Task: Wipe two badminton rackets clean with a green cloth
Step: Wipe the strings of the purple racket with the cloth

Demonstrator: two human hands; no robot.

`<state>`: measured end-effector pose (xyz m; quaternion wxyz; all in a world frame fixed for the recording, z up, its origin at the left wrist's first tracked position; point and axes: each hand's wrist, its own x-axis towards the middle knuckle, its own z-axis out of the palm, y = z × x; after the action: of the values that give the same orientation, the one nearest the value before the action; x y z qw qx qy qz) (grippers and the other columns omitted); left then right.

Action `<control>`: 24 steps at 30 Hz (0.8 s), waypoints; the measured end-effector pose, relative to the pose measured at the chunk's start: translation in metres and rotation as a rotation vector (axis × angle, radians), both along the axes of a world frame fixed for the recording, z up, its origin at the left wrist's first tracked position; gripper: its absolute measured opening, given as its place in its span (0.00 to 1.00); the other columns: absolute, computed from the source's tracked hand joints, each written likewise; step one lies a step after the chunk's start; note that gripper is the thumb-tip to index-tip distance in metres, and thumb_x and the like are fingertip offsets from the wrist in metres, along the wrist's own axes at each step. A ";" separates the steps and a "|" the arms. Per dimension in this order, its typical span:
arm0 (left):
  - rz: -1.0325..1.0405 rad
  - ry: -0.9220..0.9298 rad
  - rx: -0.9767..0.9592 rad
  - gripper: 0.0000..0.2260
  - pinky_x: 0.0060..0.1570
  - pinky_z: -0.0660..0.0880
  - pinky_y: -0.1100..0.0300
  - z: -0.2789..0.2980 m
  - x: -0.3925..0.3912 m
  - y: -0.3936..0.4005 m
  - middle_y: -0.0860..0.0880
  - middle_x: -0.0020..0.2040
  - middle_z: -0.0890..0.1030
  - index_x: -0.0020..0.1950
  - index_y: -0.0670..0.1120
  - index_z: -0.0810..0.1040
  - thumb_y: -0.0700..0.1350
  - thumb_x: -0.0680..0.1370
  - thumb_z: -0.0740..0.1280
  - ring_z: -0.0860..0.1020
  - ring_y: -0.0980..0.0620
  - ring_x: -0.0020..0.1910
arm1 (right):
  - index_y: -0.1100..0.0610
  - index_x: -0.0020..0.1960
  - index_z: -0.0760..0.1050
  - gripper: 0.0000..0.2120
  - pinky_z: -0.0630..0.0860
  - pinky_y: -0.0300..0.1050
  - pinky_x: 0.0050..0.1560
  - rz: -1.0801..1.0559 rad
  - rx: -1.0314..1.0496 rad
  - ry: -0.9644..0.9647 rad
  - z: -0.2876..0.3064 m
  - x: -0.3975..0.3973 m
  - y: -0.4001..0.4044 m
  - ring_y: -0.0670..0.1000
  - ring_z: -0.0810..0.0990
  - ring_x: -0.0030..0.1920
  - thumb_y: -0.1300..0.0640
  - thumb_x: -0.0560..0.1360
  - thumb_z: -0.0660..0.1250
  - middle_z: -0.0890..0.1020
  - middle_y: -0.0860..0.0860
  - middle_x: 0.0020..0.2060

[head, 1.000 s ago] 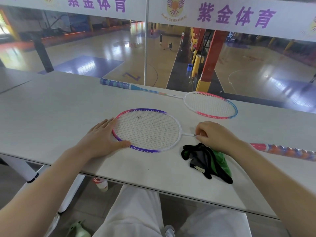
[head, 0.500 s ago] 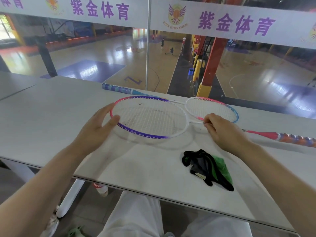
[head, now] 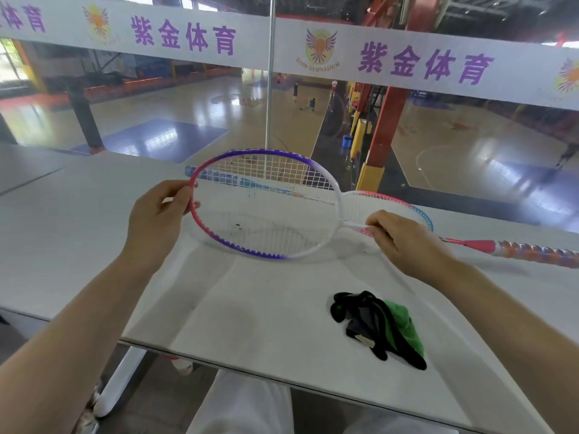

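Note:
I hold a pink, purple and white racket (head: 266,208) tilted above the white table (head: 94,245). My left hand (head: 156,220) grips the left side of its rim. My right hand (head: 404,242) pinches the thin white shaft just below the head, and its orange-wrapped handle (head: 532,253) runs out to the right. Dark specks show on the strings. A second racket lies flat behind it, with its pink and blue head (head: 391,208) partly hidden by my right hand and its blue grip (head: 219,177) seen through the strings. The green cloth with black edging (head: 382,327) lies bunched near the front edge.
A glass barrier with a metal post (head: 269,89) and a white banner runs along the table's far edge. Below it lies a gym floor with orange pillars (head: 382,126). My white-trousered legs (head: 244,405) are under the table, beside a white table leg (head: 122,383).
I lifted the near racket off the table and tilted its head up. My left hand went from lying flat on the rim to gripping it. The cloth and the far racket stayed put.

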<state>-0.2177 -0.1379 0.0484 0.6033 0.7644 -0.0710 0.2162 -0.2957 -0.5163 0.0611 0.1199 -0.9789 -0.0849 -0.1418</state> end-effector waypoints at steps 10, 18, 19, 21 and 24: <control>0.068 0.072 0.022 0.06 0.38 0.81 0.59 -0.012 0.015 -0.004 0.49 0.43 0.81 0.54 0.50 0.80 0.44 0.80 0.65 0.80 0.54 0.31 | 0.49 0.51 0.69 0.03 0.71 0.42 0.37 -0.002 0.039 0.086 -0.015 0.009 0.004 0.43 0.75 0.38 0.50 0.81 0.60 0.76 0.41 0.39; 0.064 0.156 0.196 0.09 0.54 0.79 0.47 -0.025 0.020 -0.002 0.54 0.43 0.83 0.45 0.56 0.78 0.46 0.81 0.61 0.81 0.49 0.46 | 0.48 0.46 0.67 0.06 0.77 0.50 0.40 0.029 0.054 0.128 -0.033 0.015 0.002 0.47 0.76 0.38 0.52 0.81 0.62 0.77 0.44 0.40; 0.053 0.176 0.198 0.09 0.55 0.78 0.47 -0.027 0.018 -0.003 0.54 0.44 0.83 0.46 0.56 0.77 0.48 0.82 0.60 0.81 0.49 0.47 | 0.49 0.46 0.68 0.06 0.76 0.49 0.40 0.035 0.047 0.132 -0.034 0.015 0.002 0.46 0.75 0.39 0.52 0.81 0.62 0.76 0.44 0.41; 0.029 0.209 0.224 0.10 0.55 0.76 0.49 -0.031 0.016 -0.006 0.52 0.47 0.83 0.50 0.53 0.78 0.51 0.83 0.57 0.81 0.48 0.50 | 0.50 0.46 0.68 0.06 0.74 0.46 0.41 0.039 0.029 0.144 -0.035 0.015 0.003 0.45 0.74 0.39 0.53 0.81 0.61 0.74 0.43 0.41; -0.010 0.258 0.349 0.15 0.54 0.70 0.55 -0.039 0.014 -0.004 0.54 0.53 0.81 0.58 0.51 0.79 0.54 0.83 0.55 0.77 0.50 0.55 | 0.51 0.46 0.69 0.05 0.72 0.44 0.42 0.020 0.008 0.163 -0.040 0.017 0.001 0.46 0.73 0.40 0.53 0.81 0.60 0.73 0.43 0.41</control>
<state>-0.2033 -0.1422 0.0094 0.4670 0.8782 -0.0335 0.0979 -0.2790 -0.5150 0.0214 0.1316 -0.9858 -0.0842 -0.0610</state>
